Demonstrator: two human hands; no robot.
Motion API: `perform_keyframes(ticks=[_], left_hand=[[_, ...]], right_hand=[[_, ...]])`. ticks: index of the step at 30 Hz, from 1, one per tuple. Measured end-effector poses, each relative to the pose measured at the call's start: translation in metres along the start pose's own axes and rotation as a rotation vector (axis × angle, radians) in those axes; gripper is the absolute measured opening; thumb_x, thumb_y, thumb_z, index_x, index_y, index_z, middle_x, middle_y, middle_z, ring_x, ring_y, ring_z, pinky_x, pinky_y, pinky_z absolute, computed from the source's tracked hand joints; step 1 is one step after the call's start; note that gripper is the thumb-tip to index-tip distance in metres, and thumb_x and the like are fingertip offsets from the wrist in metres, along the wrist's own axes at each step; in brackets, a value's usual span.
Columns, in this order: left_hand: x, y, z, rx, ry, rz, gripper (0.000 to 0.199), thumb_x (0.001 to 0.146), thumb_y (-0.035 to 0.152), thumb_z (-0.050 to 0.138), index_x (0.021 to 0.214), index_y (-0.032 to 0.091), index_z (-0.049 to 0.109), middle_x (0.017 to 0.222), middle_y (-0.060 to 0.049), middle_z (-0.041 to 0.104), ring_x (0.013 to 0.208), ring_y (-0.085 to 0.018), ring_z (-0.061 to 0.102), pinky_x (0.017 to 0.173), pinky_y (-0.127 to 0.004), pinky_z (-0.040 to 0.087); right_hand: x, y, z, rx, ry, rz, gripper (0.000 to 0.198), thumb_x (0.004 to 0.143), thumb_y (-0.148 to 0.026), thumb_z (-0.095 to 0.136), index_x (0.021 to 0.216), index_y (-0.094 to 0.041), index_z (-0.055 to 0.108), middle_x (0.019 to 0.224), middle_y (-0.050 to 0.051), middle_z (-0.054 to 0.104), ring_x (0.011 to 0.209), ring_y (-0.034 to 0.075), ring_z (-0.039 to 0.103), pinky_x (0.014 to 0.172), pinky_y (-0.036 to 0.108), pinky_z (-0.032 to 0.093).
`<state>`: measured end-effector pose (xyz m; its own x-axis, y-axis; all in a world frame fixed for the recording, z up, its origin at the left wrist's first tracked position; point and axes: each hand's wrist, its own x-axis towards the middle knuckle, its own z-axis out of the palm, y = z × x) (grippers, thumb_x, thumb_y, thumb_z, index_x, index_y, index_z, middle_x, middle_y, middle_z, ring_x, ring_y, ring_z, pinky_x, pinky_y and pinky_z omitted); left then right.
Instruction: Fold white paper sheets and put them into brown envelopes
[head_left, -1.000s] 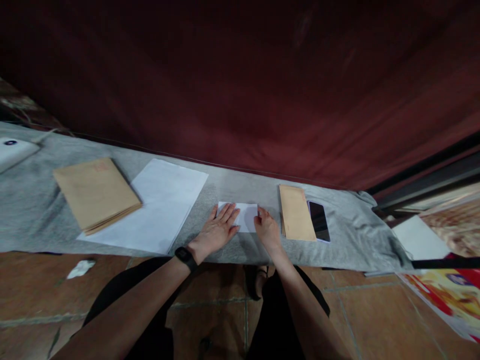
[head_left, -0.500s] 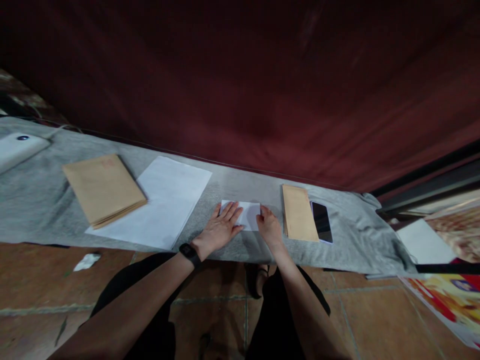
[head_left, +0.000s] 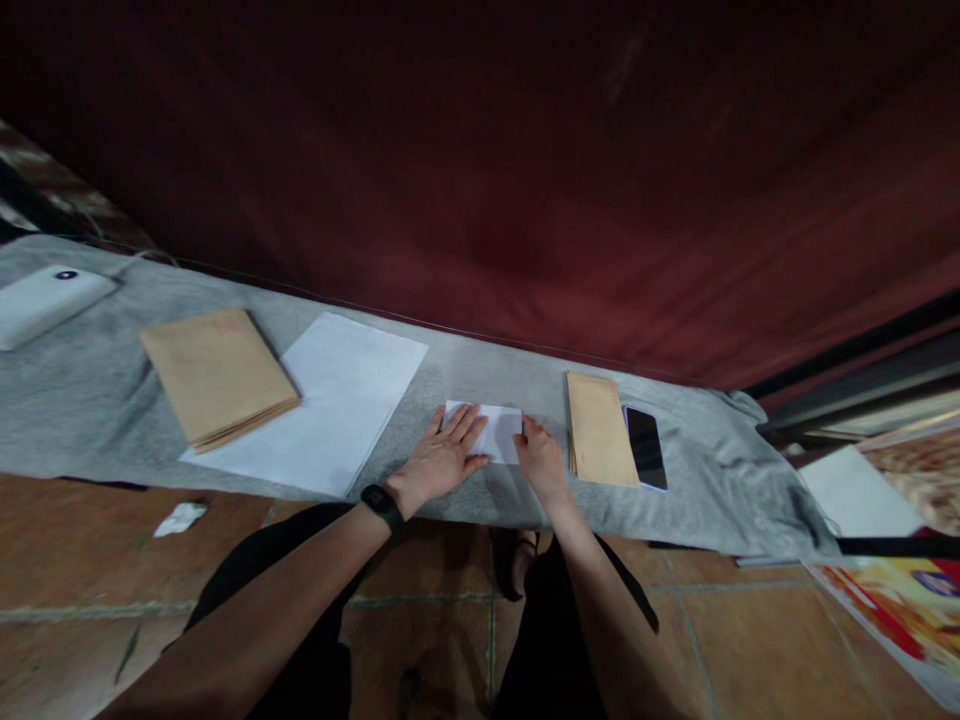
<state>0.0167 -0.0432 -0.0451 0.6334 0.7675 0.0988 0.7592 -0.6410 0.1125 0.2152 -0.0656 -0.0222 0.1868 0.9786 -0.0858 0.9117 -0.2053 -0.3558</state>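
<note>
A small folded sheet of white paper (head_left: 501, 436) lies flat on the grey cloth in front of me. My left hand (head_left: 441, 455) rests palm down over its left part, fingers spread, with a dark band on the wrist. At the paper's right edge is my right hand (head_left: 538, 455), its fingers curled and closed on that edge. The fingertips of the right hand are partly hidden, so the exact pinch is hard to see.
Brown envelopes (head_left: 217, 375) lie in a stack on large white sheets (head_left: 337, 420) at the left. More brown envelopes (head_left: 604, 430) and a phone (head_left: 646, 448) lie to the right. A white device (head_left: 49, 305) sits far left on the grey cloth (head_left: 720, 480). Behind hangs a dark red curtain (head_left: 480, 200).
The view has shifted slightly, so things on the cloth appear a little further right. Both hands keep their places on the paper.
</note>
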Motion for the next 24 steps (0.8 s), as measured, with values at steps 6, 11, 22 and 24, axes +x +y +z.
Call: perform_keyframes(ticks=[6,11,22,24], left_hand=[[0.0,0.003,0.002,0.0,0.028,-0.009,0.065,0.1,0.054,0.038,0.153,0.018,0.036,0.162,-0.012,0.031,0.152,-0.028,0.021,0.123,-0.053,0.011],[-0.001,0.006,0.0,0.013,0.033,0.004,0.062,0.102,0.049,0.033,0.153,0.015,0.036,0.162,-0.013,0.03,0.152,-0.028,0.021,0.123,-0.054,0.01],[-0.001,0.004,0.002,0.022,0.038,-0.061,0.057,0.099,0.028,0.026,0.15,0.005,0.038,0.16,-0.016,0.034,0.151,-0.025,0.025,0.124,-0.047,0.016],[-0.001,0.002,0.004,0.022,0.054,-0.077,0.058,0.099,0.029,0.027,0.151,0.005,0.037,0.16,-0.017,0.033,0.151,-0.025,0.026,0.124,-0.045,0.017]], right_hand=[[-0.005,-0.001,0.0,-0.027,0.174,-0.082,0.039,0.097,-0.019,0.048,0.135,-0.014,0.056,0.123,0.016,0.066,0.108,0.025,0.065,0.094,0.035,0.05],[-0.009,-0.013,0.013,0.187,0.258,-0.35,0.04,0.1,-0.022,0.04,0.135,-0.012,0.058,0.137,0.014,0.06,0.128,0.022,0.054,0.109,0.036,0.044],[-0.014,-0.025,0.044,-0.028,0.127,-0.418,0.052,0.106,-0.035,0.03,0.151,-0.01,0.041,0.156,0.012,0.041,0.147,0.021,0.033,0.122,0.041,0.026],[-0.013,-0.023,0.046,-0.067,0.137,-0.408,0.052,0.107,-0.035,0.03,0.152,-0.011,0.039,0.158,0.012,0.038,0.148,0.022,0.032,0.122,0.042,0.025]])
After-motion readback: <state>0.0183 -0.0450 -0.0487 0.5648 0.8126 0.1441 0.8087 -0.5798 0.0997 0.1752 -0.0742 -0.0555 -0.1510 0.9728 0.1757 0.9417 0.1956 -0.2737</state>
